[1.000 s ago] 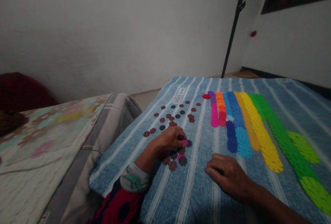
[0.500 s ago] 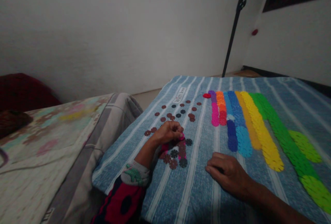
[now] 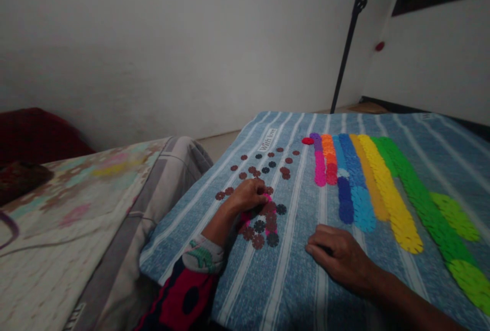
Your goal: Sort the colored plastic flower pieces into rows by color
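My left hand (image 3: 248,196) reaches over a loose cluster of notched, flower-shaped plastic discs. Its fingers are pinched together at a pink disc (image 3: 267,198). Brown discs (image 3: 258,241) and dark grey discs (image 3: 272,239) lie around and below it, some overlapping pink pieces. My right hand (image 3: 339,254) rests on the blue striped cloth (image 3: 294,275), its fingers curled into a loose fist. Whether anything is inside that fist is hidden. Overlapping discs form long rows to the right, among them a yellow row (image 3: 388,193) and a green row (image 3: 424,208).
Shorter pink (image 3: 320,170), orange (image 3: 328,150) and dark blue (image 3: 345,203) rows lie nearer the middle, with a red disc (image 3: 308,141) beside them. At the left is a bed-like surface with a floral cover (image 3: 95,188). A black stand (image 3: 346,50) rises behind the cloth.
My left hand has moved slightly down and left, its fingertips closer to the discs. My right hand has stayed in place. The whole view has shifted a little.
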